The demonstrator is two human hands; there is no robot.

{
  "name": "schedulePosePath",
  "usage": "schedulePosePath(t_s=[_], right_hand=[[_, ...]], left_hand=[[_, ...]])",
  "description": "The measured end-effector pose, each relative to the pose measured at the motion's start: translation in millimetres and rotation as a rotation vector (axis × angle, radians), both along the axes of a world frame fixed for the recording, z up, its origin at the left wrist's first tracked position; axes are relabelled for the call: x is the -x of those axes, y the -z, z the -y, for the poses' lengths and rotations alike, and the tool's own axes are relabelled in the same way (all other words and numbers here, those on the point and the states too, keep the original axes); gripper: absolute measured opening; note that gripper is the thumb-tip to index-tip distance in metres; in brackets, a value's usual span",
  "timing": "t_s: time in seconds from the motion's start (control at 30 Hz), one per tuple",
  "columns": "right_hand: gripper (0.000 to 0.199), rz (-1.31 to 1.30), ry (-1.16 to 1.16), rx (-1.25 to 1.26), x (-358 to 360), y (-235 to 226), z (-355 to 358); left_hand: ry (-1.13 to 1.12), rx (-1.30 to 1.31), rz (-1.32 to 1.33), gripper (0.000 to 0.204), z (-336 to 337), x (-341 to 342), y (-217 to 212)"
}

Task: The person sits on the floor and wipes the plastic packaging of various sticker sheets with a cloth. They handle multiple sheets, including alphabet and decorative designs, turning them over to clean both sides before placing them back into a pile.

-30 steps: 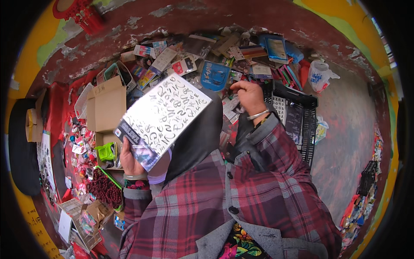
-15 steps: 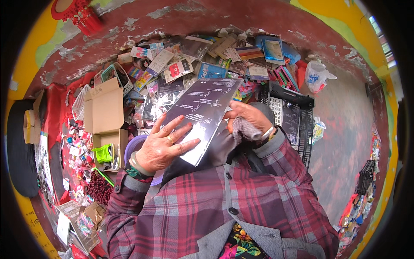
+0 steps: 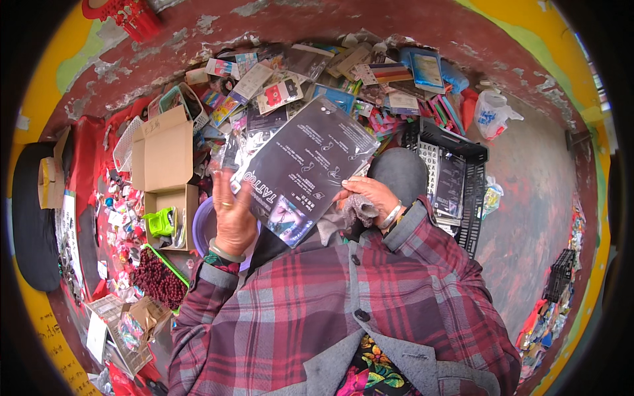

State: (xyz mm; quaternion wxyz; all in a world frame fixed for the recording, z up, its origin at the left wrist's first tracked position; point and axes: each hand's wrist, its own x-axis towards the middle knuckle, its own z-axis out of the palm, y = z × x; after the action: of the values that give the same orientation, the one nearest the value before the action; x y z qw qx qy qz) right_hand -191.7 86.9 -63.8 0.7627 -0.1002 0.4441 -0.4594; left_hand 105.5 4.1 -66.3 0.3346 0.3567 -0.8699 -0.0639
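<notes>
A flat black printed sheet in a clear plastic sleeve is held up at a slant in front of me, with small line drawings and a photo at its near end. My left hand is at its left edge, fingers pointing up along the corner and the thumb hidden. My right hand pinches the lower right edge. A crumpled grey cloth hangs from that same hand, below the fingers.
A mixed pile of packaged goods lies along the wall. To the right stands a black plastic crate with sleeved sheets inside. On the left are an open cardboard box, a purple basin and dark red beads.
The sheet has turned and tilted, so its face shows more fully. My left hand has moved from lying flat across it to its left edge. The right hand still has the cloth.
</notes>
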Motion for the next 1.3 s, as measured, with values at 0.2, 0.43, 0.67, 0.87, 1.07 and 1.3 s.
schedulePosePath(t_s=[0.2, 0.43, 0.67, 0.87, 1.07, 1.3], right_hand=[[0.015, 0.003, 0.022, -0.012, -4, 11, -3], [0.024, -0.078, -0.183, 0.065, 0, 2, -6], [0.031, -0.149, -0.209, 0.422, 25, -88, 11], [0.038, -0.807, -0.156, 1.048, -40, -82, 47], [0.061, -1.801, -0.371, 1.217, -68, -12, 51], [0.057, -1.51, -0.491, 1.245, -71, -14, 68]], left_hand=[[0.19, -1.539, -1.745, 0.06, -13, 5, 12], [0.175, -1.656, -1.573, 0.04, -11, 30, 8], [0.171, -1.619, -1.501, 0.04, -5, 26, -4], [0.219, -1.703, -1.543, 0.044, 0, 25, 2], [0.19, -1.707, -1.527, 0.048, 1, 29, -3], [0.295, -1.667, -1.462, 0.057, 2, 27, -2]])
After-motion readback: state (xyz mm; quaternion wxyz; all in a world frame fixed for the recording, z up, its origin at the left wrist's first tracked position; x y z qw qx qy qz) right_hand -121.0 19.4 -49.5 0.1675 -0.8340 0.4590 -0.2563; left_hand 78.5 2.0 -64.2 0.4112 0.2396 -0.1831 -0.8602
